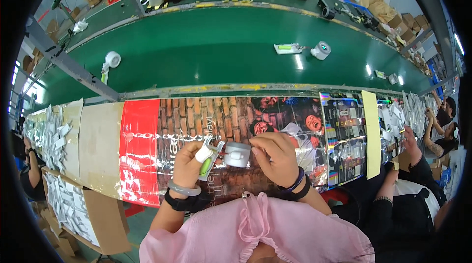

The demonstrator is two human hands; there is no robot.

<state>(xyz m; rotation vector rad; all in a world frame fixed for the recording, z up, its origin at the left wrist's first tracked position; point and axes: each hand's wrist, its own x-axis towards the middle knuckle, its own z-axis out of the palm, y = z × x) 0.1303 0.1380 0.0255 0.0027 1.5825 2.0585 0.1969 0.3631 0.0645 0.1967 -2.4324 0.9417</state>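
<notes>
My left hand [189,164] grips a small clear packet with a green piece [207,162] inside, thumb wrapped in white tape. My right hand [276,157] holds a small round grey-white device [237,154] against the packet's open end. Both hands hover low over the worktable covered with a printed poster [196,115], close to my chest. A pink garment [255,233] fills the bottom of the view.
A green conveyor belt [221,51] runs behind the table, carrying round white devices [112,59] [321,50] and packets [287,48]. Piles of clear packets [51,132] lie at far left, cardboard boxes [88,214] below. A person in black [408,199] works at my right.
</notes>
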